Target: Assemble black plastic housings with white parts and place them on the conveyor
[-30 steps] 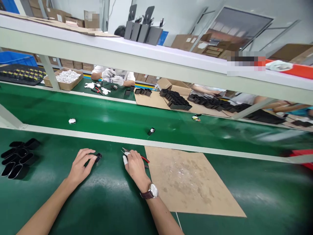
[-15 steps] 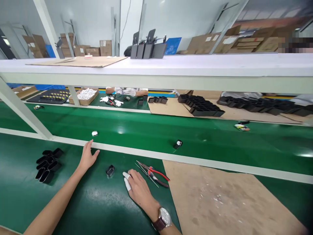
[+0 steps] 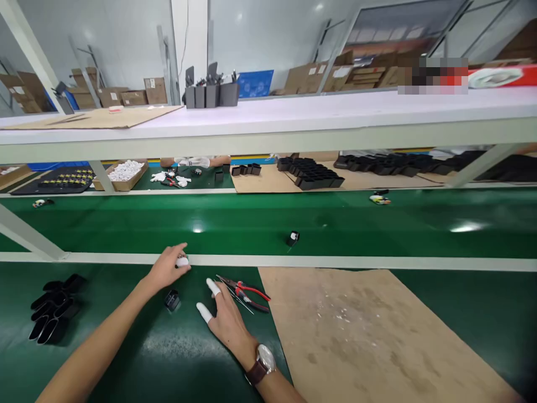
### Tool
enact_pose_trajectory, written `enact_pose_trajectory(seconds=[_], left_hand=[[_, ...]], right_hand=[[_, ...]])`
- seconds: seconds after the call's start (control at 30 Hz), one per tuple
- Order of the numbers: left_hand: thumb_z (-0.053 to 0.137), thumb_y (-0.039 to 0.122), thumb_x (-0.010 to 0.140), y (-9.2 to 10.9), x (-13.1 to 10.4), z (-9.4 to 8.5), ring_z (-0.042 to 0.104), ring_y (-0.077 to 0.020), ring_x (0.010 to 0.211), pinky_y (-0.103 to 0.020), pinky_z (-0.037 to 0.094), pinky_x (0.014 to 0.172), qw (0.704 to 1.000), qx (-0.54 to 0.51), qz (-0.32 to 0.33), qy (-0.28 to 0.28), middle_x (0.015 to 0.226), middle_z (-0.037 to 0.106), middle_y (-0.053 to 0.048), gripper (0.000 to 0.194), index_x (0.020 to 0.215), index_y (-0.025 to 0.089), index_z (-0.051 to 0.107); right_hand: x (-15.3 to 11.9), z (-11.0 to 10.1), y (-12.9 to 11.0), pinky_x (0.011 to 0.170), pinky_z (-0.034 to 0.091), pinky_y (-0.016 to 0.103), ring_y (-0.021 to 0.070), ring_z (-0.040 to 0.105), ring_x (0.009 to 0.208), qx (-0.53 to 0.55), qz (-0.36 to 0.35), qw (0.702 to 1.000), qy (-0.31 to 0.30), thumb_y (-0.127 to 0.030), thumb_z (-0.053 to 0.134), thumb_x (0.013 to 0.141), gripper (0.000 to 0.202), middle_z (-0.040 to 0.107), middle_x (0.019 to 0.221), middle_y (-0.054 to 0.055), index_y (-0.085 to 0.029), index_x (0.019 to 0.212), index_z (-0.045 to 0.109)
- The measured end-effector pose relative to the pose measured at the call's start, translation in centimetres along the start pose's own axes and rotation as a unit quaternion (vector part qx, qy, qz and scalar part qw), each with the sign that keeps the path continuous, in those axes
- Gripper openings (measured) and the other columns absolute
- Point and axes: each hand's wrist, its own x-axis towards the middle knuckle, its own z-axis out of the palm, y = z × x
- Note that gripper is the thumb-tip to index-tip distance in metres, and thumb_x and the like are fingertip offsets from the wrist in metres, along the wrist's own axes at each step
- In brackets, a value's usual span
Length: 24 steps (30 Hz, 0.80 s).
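Along the far edge of the green bench point(image 3: 168, 358) runs a pale rail point(image 3: 335, 262), and from where I stand the handling of the present pieces looks early. A cardboard sheet point(image 3: 361, 330) lies across the bench's right side, bearing pale scraps. Toward the left end sits a cluster of black sleeves point(image 3: 54, 309), touched by neither hand. The left hand point(image 3: 168, 267) is up at the far edge, thumb and fingers grasping something; the right hand point(image 3: 230, 318) is released and spread near the sheet's left edge, holding nothing that I can see. Pliers point(image 3: 240, 289) lie just beside it, out of use (so do the thin tweezers point(image 3: 243, 303), if tweezers they are). Between the 2 hands, in from the far edge, a small black case point(image 3: 172, 300) rests unheld. Smallest is the white piece point(image 3: 182, 261), pinched in the left hand by the rail. That pickup looks done; as I judge it, case and white piece are not yet brought together.
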Motion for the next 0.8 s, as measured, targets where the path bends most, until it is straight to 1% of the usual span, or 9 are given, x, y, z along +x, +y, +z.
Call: enact_pose_trajectory(seconds=[0.1,0.2,0.3,0.37,0.43,0.5,0.57,0.7,0.8], left_hand=[[0.081,0.044,0.086,4.1,-3.4,1.4,0.071,-0.0281,0.102,-0.042,0.056,0.097,0.997,-0.002,0.037,-0.070,0.108,0.076,-0.004,0.070,0.149,0.027,0.055],[0.078,0.054,0.090,5.7,-5.3,0.7,0.070,-0.0324,0.108,-0.047,0.055,0.099,0.994,0.011,0.048,-0.101,0.113,0.076,-0.008,0.065,0.144,0.024,0.060],[0.070,0.057,0.096,4.5,-6.2,-1.4,0.063,-0.0337,0.122,-0.047,0.056,0.099,0.995,-0.032,0.032,-0.090,0.129,0.072,-0.012,0.057,0.140,0.022,0.063],[0.072,0.057,0.094,3.1,-7.0,-2.6,0.064,-0.0310,0.119,-0.043,0.059,0.093,0.992,-0.080,0.015,-0.096,0.137,0.067,-0.012,0.060,0.143,0.025,0.060],[0.079,0.056,0.089,1.9,-8.2,-3.1,0.066,-0.0277,0.112,-0.041,0.061,0.090,0.986,-0.121,0.007,-0.113,0.143,0.062,-0.011,0.068,0.147,0.029,0.057],[0.084,0.054,0.085,1.1,-9.6,-2.7,0.067,-0.0248,0.106,-0.041,0.061,0.091,0.980,-0.152,0.004,-0.130,0.147,0.058,-0.011,0.075,0.150,0.032,0.054],[0.084,0.052,0.085,0.7,-10.8,-1.7,0.067,-0.0224,0.102,-0.040,0.061,0.091,0.974,-0.181,-0.002,-0.133,0.149,0.056,-0.010,0.075,0.150,0.033,0.053],[0.079,0.048,0.091,0.4,-12.2,0.4,0.067,-0.0195,0.095,-0.041,0.060,0.092,0.972,-0.217,-0.023,-0.089,0.144,0.058,-0.009,0.066,0.149,0.034,0.052],[0.076,0.044,0.094,0.3,-12.8,1.1,0.066,-0.0186,0.092,-0.042,0.060,0.093,0.975,-0.214,-0.023,-0.061,0.139,0.060,-0.006,0.062,0.150,0.036,0.050]], right_hand=[[0.0,-0.1,0.0,0.106,0.056,0.056,0.0371,0.058,0.131,-0.002,0.005,1.000,-0.010,-0.035,0.080,0.090,0.085,0.056,0.141,0.021,-0.015,0.159,0.033],[0.2,-0.6,-0.4,0.103,0.055,0.058,0.0369,0.060,0.123,-0.010,-0.002,0.999,-0.046,-0.035,0.080,0.090,0.080,0.062,0.132,0.018,-0.015,0.155,0.039],[0.3,-1.2,-1.0,0.100,0.056,0.055,0.0340,0.061,0.116,-0.016,-0.003,0.997,-0.071,-0.029,0.076,0.093,0.066,0.065,0.124,0.015,-0.016,0.150,0.046],[0.4,-1.4,-1.4,0.100,0.055,0.054,0.0335,0.060,0.116,-0.016,-0.003,0.997,-0.079,-0.030,0.077,0.092,0.064,0.066,0.124,0.014,-0.017,0.148,0.049],[0.4,-1.3,-1.7,0.098,0.055,0.054,0.0338,0.060,0.115,-0.015,-0.001,0.997,-0.080,-0.033,0.077,0.092,0.062,0.067,0.122,0.014,-0.017,0.146,0.051],[0.4,-1.1,-2.0,0.094,0.055,0.054,0.0339,0.060,0.113,-0.009,0.000,0.997,-0.082,-0.033,0.074,0.095,0.056,0.068,0.121,0.014,-0.018,0.145,0.052],[0.4,-0.9,-2.2,0.093,0.056,0.052,0.0325,0.061,0.112,-0.001,-0.007,0.996,-0.087,-0.026,0.068,0.098,0.048,0.069,0.121,0.013,-0.019,0.143,0.053],[0.3,-0.9,-2.3,0.102,0.054,0.051,0.0312,0.057,0.124,0.007,-0.019,0.996,-0.092,-0.018,0.064,0.098,0.048,0.066,0.134,0.014,-0.019,0.144,0.051],[0.2,-1.0,-2.3,0.102,0.054,0.052,0.0307,0.058,0.124,0.006,-0.032,0.994,-0.102,-0.014,0.058,0.099,0.045,0.066,0.131,0.013,-0.021,0.143,0.052]])
